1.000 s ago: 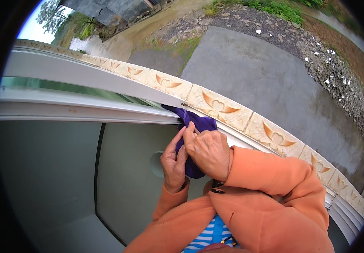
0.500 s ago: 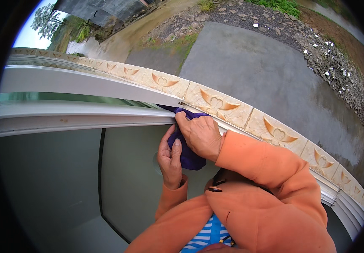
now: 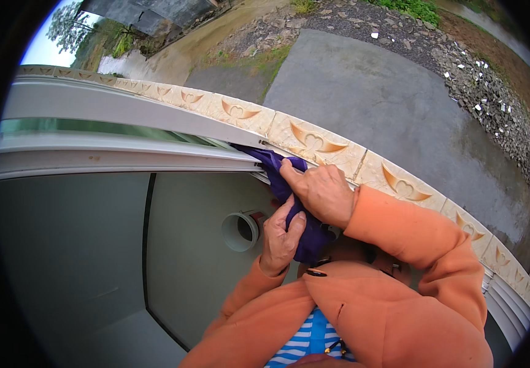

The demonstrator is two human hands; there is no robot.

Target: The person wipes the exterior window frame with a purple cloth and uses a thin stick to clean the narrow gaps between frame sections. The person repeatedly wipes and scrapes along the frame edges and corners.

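A dark purple cloth (image 3: 310,246) is bunched between my two hands at the window. Its upper end reaches into the gap at the end of the white sliding sashes (image 3: 130,161), and its lower end hangs inside. My right hand (image 3: 323,191) is closed on the upper part of the cloth, close to the window track (image 3: 286,153). Lower and to the left, my left hand (image 3: 281,239) pinches the cloth between thumb and fingers. Part of the track is hidden beneath my right hand and sleeve.
A white bucket (image 3: 239,232) stands on the floor inside, below my left hand. Patterned tiles (image 3: 314,142) line the outer ledge. Outside and far below lie a concrete slab (image 3: 363,92) and a rubble heap (image 3: 486,92).
Both hands have shifted right along the track, drawing the cloth with them. More of the cloth shows near the sash ends, and the bucket has come into fuller view.
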